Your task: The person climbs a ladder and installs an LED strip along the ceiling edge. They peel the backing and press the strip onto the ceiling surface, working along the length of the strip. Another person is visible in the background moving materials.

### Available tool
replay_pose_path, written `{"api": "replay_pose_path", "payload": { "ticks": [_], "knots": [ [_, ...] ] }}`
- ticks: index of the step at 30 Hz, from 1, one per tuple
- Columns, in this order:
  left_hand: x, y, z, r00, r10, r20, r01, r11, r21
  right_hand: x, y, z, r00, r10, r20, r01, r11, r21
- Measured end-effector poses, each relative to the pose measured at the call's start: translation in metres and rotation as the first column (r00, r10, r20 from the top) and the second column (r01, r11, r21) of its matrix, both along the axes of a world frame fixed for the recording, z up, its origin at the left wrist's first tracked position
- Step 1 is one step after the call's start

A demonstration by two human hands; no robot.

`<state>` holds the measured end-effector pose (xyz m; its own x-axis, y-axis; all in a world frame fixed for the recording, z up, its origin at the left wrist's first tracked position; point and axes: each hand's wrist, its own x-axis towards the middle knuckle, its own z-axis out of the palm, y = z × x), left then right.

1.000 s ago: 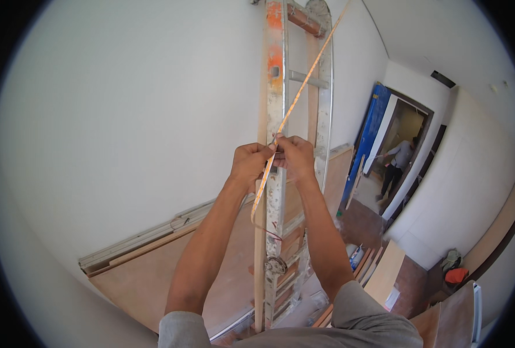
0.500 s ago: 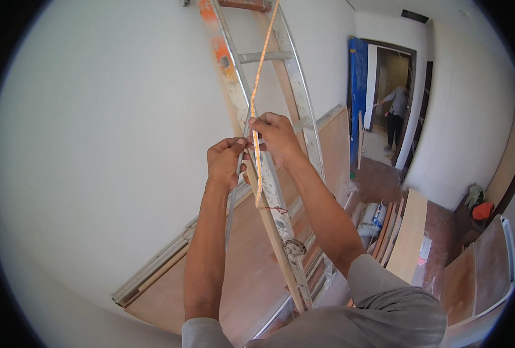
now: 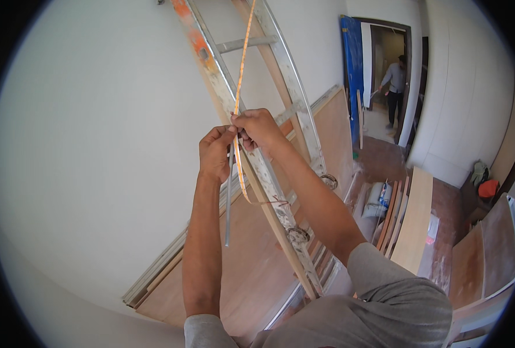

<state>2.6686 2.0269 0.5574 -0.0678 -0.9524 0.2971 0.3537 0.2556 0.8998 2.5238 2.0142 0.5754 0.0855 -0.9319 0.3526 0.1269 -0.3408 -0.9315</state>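
Observation:
My left hand point(image 3: 216, 148) and my right hand point(image 3: 257, 130) are close together in front of a paint-spattered aluminium ladder point(image 3: 260, 177) with orange paint near its top. My right fingers pinch a thin orange-and-white strip point(image 3: 244, 58), which runs from the upper edge down past my fingers, with a short red wire at its lower end. My left finger and thumb are closed beside it, at a narrow grey channel point(image 3: 228, 214) hanging below that hand. A pale wooden batten point(image 3: 286, 243) runs along the ladder's side.
Boards point(image 3: 211, 272) lean along the white wall. Planks point(image 3: 414, 209) and white bags point(image 3: 376, 203) lie on the floor to the right, near an orange bag point(image 3: 488, 188) and a curved panel point(image 3: 495, 255). Beyond, a person point(image 3: 395, 87) stands in a doorway beside a blue-covered panel point(image 3: 352, 58).
The ladder appears more tilted and further left in the view. My hands have shifted left and up. The grey channel now hangs below my left hand. The person in the doorway stands more upright.

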Motion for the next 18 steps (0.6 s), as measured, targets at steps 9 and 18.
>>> {"api": "replay_pose_path", "payload": {
  "ticks": [9, 18],
  "knots": [
    [-0.002, 0.006, 0.003, 0.993, -0.006, 0.119, 0.004, 1.0, 0.015, -0.016, -0.014, 0.02, 0.995, -0.087, 0.04, 0.082, 0.99, 0.116],
    [0.0, 0.006, 0.006, 0.994, 0.04, 0.102, -0.041, 0.999, 0.008, -0.016, -0.026, 0.033, 0.999, -0.045, -0.025, 0.047, 0.998, 0.051]
  ]
}}
